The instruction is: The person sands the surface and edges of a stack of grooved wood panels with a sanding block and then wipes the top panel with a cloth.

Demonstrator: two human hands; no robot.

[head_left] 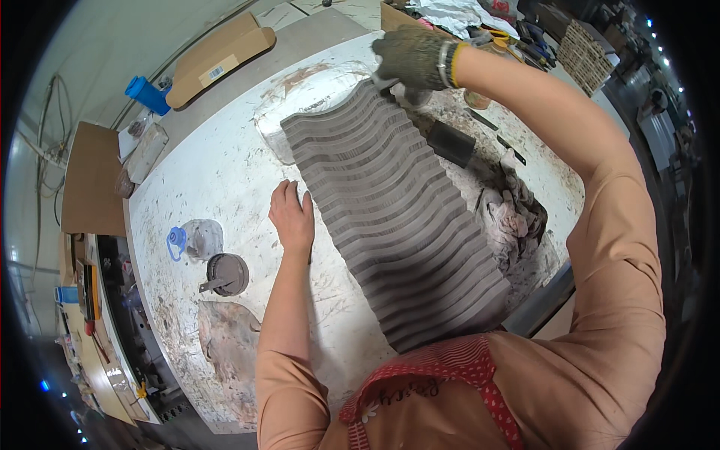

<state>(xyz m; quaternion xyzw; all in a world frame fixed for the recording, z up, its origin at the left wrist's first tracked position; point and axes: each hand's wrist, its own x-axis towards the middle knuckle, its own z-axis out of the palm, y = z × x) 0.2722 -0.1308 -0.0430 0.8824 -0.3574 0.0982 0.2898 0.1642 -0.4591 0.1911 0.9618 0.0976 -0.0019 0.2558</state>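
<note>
A long grey panel with wavy ridges [397, 217] lies slantwise on the white work table, running from close to my body toward the far side. My left hand [292, 217], bare, rests flat on the table beside the panel's left edge, fingers stretched and holding nothing. At the panel's far end is my right hand [412, 58], in a dark knitted work glove. Its fingers are curled, with a small pale grey edge showing beneath them; what they hold is mostly hidden. Right of the panel sit a black block [451, 143] and a crumpled, stained rag [510, 214].
On the left stand an open tin of dark paste [227, 274] with a flat blade across it, and a blue plastic cap [176, 242]. A blue bottle [147, 94] and a cardboard box [217, 60] stand far left. A tool-filled box [397, 19] is at the back.
</note>
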